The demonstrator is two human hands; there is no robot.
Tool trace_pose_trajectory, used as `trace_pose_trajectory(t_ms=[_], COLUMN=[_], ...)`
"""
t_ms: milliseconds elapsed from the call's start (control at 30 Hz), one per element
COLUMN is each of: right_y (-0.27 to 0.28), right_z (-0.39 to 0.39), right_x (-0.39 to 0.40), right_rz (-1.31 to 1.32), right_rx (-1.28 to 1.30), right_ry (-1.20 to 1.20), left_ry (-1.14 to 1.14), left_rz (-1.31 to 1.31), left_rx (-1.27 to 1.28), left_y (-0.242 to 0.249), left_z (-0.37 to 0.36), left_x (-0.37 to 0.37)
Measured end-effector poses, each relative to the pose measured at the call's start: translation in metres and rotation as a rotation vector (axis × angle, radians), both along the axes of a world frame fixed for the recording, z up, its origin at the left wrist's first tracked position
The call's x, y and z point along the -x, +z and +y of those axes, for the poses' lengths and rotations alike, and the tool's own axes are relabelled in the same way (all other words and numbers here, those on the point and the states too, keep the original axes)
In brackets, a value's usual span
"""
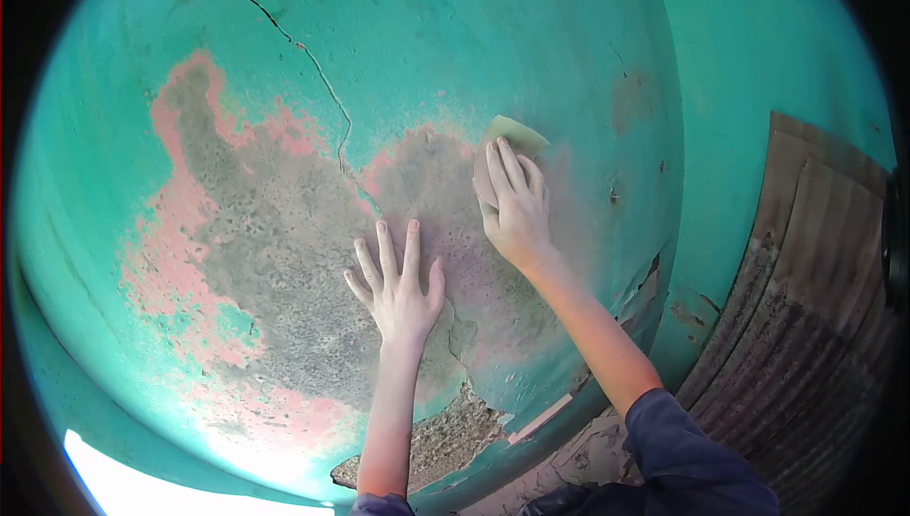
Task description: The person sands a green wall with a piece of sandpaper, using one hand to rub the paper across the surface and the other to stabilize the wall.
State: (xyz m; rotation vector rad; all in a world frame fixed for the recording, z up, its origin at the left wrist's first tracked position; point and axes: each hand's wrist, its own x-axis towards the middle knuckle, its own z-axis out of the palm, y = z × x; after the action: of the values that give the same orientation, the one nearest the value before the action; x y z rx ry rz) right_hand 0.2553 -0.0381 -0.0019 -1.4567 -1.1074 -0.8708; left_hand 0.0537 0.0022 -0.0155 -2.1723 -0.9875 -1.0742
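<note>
My left hand (402,300) lies flat on the wall with its fingers spread, holding nothing. It rests on a rough grey bare patch (284,222) ringed by pink, where the green paint is gone. Up and to the right, my right hand (519,215) presses a piece of sandpaper (517,131) against the wall at the patch's upper right border. The sheet's pale greenish corner sticks out above the fingers, and part of it is hidden under them. Pale dust coats both hands.
A long crack (327,88) runs down the green wall (474,23) to the patch. Plaster has broken away at the lower edge, showing coarse filling (455,435). Corrugated metal sheets (806,298) stand at the right. Bright light enters at lower left.
</note>
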Motion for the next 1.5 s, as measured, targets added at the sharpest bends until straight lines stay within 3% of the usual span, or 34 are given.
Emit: trace_pose_trajectory(t_ms=[167,233,333,567,733,867,1033,1500], right_y=[-0.04,-0.021,0.007,-0.036,0.015,-0.026,0.003,-0.015], right_z=[-0.007,0.0,-0.001,0.003,-0.01,-0.008,-0.014,-0.015], right_x=[0.015,0.003,-0.002,0.015,0.013,0.014,0.005,0.012], right_rz=[-0.107,-0.11,-0.092,-0.146,-0.09,-0.099,-0.047,-0.179], right_rx=[0.105,0.067,0.06,0.093,0.144,0.165,0.198,0.211], right_ry=[-0.058,-0.066,-0.057,-0.015,-0.117,-0.063,-0.107,-0.173], left_ry=[0.023,0.05,0.047,-0.034,-0.07,-0.093,-0.122,-0.064], left_rz=[-0.035,-0.042,-0.057,-0.052,-0.037,-0.049,-0.082,-0.071], left_rx=[-0.231,-0.326,-0.309,-0.282,-0.259,-0.285,-0.286,-0.308], left_y=[-0.006,-0.008,-0.01,-0.013,-0.011,-0.012,-0.012,-0.015], left_z=[0.024,0.029,0.029,0.03,0.029,0.029,0.031,0.03], left_x=[-0.002,-0.004,-0.004,-0.001,0.002,0.002,0.0,-0.002])
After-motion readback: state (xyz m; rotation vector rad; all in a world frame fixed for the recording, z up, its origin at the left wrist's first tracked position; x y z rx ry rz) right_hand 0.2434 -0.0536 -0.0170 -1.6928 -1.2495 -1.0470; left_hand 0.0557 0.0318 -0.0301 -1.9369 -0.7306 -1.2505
